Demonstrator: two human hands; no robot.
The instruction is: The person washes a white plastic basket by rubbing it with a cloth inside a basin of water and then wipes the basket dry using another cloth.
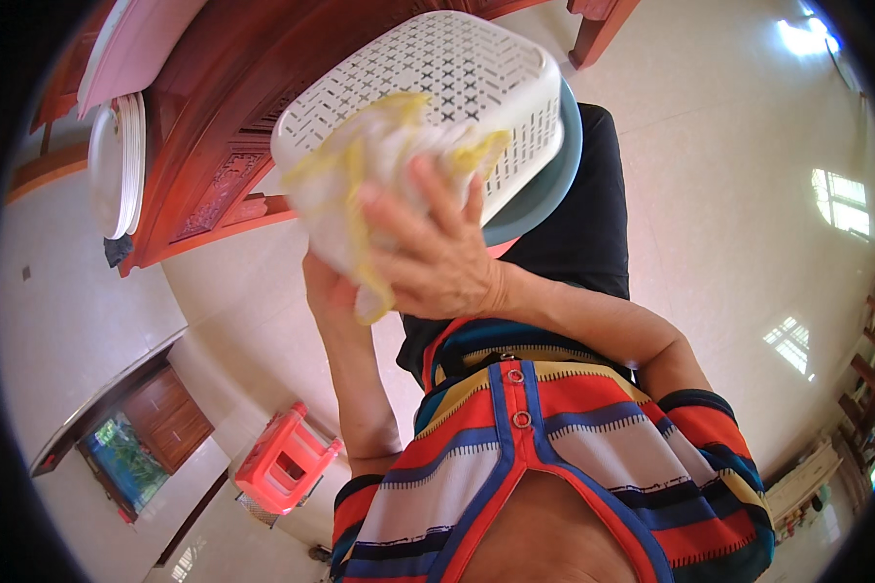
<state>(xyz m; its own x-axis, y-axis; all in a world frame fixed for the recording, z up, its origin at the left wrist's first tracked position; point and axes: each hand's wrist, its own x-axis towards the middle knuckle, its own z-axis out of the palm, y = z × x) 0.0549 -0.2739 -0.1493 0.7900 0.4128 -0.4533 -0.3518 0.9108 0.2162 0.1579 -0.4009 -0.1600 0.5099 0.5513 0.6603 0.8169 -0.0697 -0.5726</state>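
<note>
A white cloth with yellow edging [328,197] is bunched between my two hands, blurred by motion. My right hand [437,255] lies over it with fingers spread, pressing it from the near side. My left hand [328,284] grips it from below and left, its fingers mostly hidden by the fabric. Just beyond the cloth is a white perforated plastic basket [510,80], which appears to be upside down, its slotted base facing up. A blue-grey basin [547,197] shows beneath the basket on the right. The cloth covers the basket's near left part.
Carved reddish wooden furniture [211,109] runs along the upper left. White round plates or lids [117,167] stand on edge against it, below a pink plastic item [138,44]. A red plastic stool [288,463] is at lower left. Pale tiled floor [700,182] extends to the right.
</note>
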